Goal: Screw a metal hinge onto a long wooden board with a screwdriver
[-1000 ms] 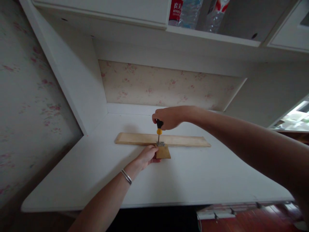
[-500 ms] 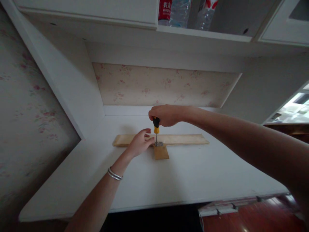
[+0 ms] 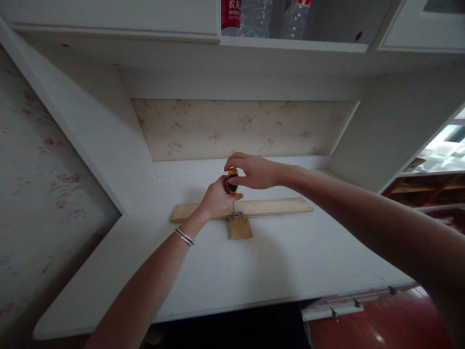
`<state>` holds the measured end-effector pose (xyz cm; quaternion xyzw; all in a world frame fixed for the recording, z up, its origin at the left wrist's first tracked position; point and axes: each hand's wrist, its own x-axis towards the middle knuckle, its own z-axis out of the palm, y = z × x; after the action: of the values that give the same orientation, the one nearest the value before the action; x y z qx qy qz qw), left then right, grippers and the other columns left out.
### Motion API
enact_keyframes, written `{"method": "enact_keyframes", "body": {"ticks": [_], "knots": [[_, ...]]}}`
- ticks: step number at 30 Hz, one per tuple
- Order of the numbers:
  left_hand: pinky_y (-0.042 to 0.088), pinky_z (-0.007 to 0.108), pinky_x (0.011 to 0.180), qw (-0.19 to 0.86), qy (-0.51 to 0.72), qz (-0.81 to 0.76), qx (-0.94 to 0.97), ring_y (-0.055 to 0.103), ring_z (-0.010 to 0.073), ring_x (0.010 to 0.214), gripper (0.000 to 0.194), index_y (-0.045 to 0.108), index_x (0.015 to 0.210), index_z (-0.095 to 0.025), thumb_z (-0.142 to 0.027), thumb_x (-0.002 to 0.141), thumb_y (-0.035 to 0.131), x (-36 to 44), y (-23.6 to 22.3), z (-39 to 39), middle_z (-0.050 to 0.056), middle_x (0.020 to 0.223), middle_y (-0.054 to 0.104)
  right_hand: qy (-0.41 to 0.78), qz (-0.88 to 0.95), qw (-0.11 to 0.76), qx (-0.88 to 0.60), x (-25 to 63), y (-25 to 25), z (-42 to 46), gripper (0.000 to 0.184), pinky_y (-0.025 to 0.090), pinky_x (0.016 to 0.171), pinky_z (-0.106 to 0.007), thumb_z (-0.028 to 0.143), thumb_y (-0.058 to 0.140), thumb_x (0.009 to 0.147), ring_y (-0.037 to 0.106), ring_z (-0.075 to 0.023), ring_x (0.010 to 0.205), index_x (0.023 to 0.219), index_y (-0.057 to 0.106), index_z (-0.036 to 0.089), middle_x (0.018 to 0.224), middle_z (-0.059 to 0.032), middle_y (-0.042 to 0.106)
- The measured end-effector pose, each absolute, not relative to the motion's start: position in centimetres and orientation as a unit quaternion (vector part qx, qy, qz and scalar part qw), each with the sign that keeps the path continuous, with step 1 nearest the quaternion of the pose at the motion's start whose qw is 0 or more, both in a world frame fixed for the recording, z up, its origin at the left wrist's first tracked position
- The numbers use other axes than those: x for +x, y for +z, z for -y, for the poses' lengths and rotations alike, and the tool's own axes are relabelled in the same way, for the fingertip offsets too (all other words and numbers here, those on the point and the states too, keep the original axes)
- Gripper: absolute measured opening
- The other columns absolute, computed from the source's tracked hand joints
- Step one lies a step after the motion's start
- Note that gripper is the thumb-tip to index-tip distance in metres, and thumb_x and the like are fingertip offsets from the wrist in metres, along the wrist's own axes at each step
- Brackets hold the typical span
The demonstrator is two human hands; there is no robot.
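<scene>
A yellow and black screwdriver (image 3: 233,180) stands upright, its shaft tip on a small metal hinge (image 3: 238,215). The hinge joins a long pale wooden strip (image 3: 276,207) and a small square wooden piece (image 3: 240,228) in front of it. My left hand (image 3: 217,196), with silver bangles at the wrist, has its fingers closed about the lower part of the handle. From the right, my right hand (image 3: 256,171) grips the upper handle loosely, thumb against its side and fingers curved over the far side. Whether the tip sits in a screw is too small to tell.
The wood lies on a white desk top (image 3: 203,271) between white side panels. Above hangs a white cabinet (image 3: 116,19) with plastic bottles (image 3: 254,19) on its open shelf. Floral wallpaper (image 3: 214,128) covers the back. Red flooring (image 3: 378,320) shows at lower right.
My left hand has risen from beside the hinge to the screwdriver handle. My right hand has loosened its wrap, showing the handle's top. The view has shifted slightly.
</scene>
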<state>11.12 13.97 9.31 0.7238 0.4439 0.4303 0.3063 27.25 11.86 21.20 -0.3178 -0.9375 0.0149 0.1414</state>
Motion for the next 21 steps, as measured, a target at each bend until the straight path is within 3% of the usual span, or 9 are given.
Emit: {"method": "enact_keyframes", "body": {"ticks": [5, 8, 11, 15, 18, 21], "knots": [[0.049, 0.030, 0.081, 0.293, 0.428, -0.355, 0.778, 0.062, 0.0180, 0.088, 0.072, 0.038, 0.141, -0.023, -0.023, 0.077, 0.071, 11.1, 11.5, -13.1, 0.009, 0.116, 0.060, 0.115, 0.853, 0.350, -0.369, 30.1, 16.6, -9.9, 0.034, 0.048, 0.090, -0.036, 0.035, 0.053, 0.091, 0.057, -0.0191, 0.105, 0.122, 0.054, 0.021, 0.126, -0.0109, 0.053], [0.045, 0.031, 0.093, 0.248, 0.383, -0.325, 0.828, 0.059, 0.0216, 0.104, 0.080, 0.040, 0.144, -0.030, -0.017, 0.073, 0.074, 10.8, 13.5, -12.7, 0.007, 0.127, 0.055, 0.256, 0.756, 0.427, -0.425, 32.3, 12.3, -8.9, 0.034, 0.050, 0.089, -0.037, 0.044, 0.056, 0.090, 0.060, -0.0180, 0.101, 0.116, 0.055, 0.023, 0.124, -0.0082, 0.055], [0.037, 0.032, 0.101, 0.223, 0.285, -0.309, 0.880, 0.055, 0.0236, 0.112, 0.063, 0.058, 0.129, -0.029, -0.012, 0.071, 0.074, 10.5, 16.1, -12.8, 0.005, 0.123, 0.060, 0.413, 0.655, 0.434, -0.461, 34.5, 8.0, -8.3, 0.037, 0.052, 0.084, -0.037, 0.051, 0.059, 0.085, 0.062, -0.0153, 0.084, 0.108, 0.057, 0.022, 0.115, -0.0061, 0.058], [0.035, 0.030, 0.098, 0.214, 0.172, -0.329, 0.904, 0.056, 0.0238, 0.111, 0.045, 0.068, 0.112, -0.025, -0.011, 0.069, 0.075, 10.6, 19.9, -13.4, 0.004, 0.115, 0.065, 0.486, 0.573, 0.440, -0.492, 36.8, 3.1, -8.2, 0.038, 0.050, 0.078, -0.034, 0.056, 0.065, 0.079, 0.060, -0.0149, 0.076, 0.093, 0.062, 0.020, 0.094, -0.0032, 0.062], [0.037, 0.031, 0.089, 0.119, 0.058, -0.389, 0.912, 0.059, 0.0251, 0.099, 0.024, 0.071, 0.087, -0.019, -0.026, 0.066, 0.081, 11.7, 22.0, -13.5, 0.004, 0.089, 0.067, 0.489, 0.549, 0.441, -0.514, 37.8, 0.7, -8.4, 0.037, 0.047, 0.069, -0.031, 0.057, 0.063, 0.080, 0.056, -0.0146, 0.070, 0.086, 0.063, 0.020, 0.081, -0.0013, 0.061], [0.036, 0.034, 0.086, 0.044, 0.043, -0.418, 0.906, 0.059, 0.0282, 0.095, 0.029, 0.067, 0.066, -0.016, -0.040, 0.064, 0.083, 13.0, 22.6, -13.2, 0.005, 0.073, 0.062, 0.460, 0.576, 0.423, -0.528, 37.8, -0.5, -8.5, 0.039, 0.042, 0.064, -0.031, 0.059, 0.059, 0.082, 0.052, -0.0153, 0.065, 0.082, 0.063, 0.020, 0.072, -0.0004, 0.058]]}}
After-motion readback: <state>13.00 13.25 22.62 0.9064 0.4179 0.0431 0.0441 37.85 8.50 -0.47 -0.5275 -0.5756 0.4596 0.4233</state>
